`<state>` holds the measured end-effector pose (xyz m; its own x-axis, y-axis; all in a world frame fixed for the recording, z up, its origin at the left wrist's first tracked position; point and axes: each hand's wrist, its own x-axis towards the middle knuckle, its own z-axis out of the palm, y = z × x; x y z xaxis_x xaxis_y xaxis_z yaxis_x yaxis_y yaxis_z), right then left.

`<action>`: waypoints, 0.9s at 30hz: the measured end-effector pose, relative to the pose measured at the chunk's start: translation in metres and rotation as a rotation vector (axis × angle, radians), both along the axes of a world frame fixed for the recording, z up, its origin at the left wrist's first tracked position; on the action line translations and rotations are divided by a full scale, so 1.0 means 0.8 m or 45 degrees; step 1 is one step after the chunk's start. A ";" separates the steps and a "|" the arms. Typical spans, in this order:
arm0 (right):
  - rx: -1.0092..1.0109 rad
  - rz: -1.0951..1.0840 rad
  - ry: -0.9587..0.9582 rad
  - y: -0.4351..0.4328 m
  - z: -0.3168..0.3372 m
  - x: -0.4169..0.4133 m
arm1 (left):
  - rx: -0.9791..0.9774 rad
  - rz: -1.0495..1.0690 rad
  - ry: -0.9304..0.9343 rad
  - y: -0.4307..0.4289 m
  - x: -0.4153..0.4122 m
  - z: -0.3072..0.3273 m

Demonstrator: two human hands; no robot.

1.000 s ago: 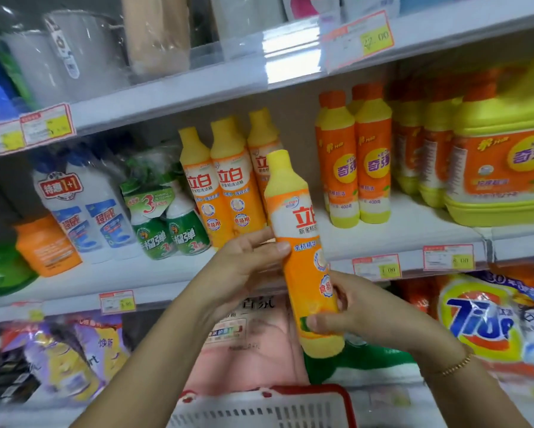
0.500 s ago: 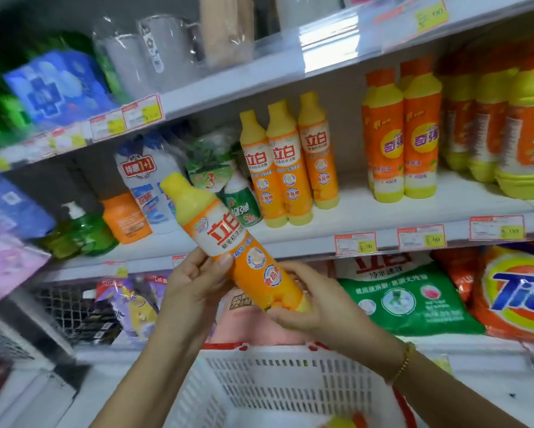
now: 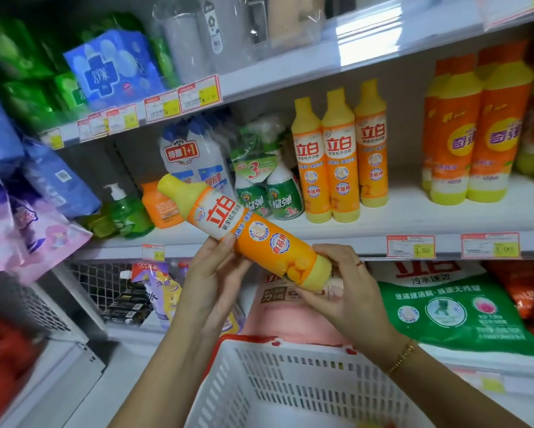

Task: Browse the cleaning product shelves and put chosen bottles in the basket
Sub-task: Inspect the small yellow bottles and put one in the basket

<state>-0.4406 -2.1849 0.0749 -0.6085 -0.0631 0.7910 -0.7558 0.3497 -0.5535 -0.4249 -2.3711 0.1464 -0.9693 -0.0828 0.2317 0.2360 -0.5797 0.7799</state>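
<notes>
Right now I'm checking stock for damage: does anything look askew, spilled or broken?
Nothing spilled or broken. Only the orange dish-soap bottle is tilted, gripped by the left hand and right hand; three matching bottles stand upright.

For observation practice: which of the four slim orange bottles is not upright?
The bottle between left hand and right hand, tilted, cap up-left; the other three stand upright on the shelf.

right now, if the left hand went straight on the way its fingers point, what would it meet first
The left hand points up and slightly right and grips the bottle. Past that, likely the shelf edge first, then the green sprays behind it, though depth is unclear.
</notes>
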 end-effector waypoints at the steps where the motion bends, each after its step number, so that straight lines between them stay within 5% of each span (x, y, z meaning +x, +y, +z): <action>1: 0.004 -0.008 0.021 -0.002 0.003 0.000 | 0.029 -0.007 -0.003 -0.004 -0.002 0.000; 8: -0.115 0.323 -0.315 -0.001 0.036 -0.001 | 0.097 -0.008 0.034 -0.017 -0.004 0.004; 18: -0.702 1.134 -0.935 0.008 0.055 0.001 | 0.109 -0.160 0.053 -0.010 -0.001 0.008; 21: -0.827 1.113 -1.218 0.005 0.062 0.005 | 0.094 -0.085 0.021 -0.004 0.000 0.004; 24: -0.594 0.782 -1.037 0.002 0.054 -0.001 | 0.095 0.053 -0.067 0.005 0.002 0.001; 27: -0.006 0.321 -0.468 0.008 0.040 -0.005 | 0.082 0.139 -0.151 0.012 0.002 -0.001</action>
<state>-0.4445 -2.1787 0.1066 -0.8156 -0.2424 0.5255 -0.5697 0.1770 -0.8026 -0.4231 -2.3615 0.1456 -0.9739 -0.1999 0.1073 0.2089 -0.6055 0.7680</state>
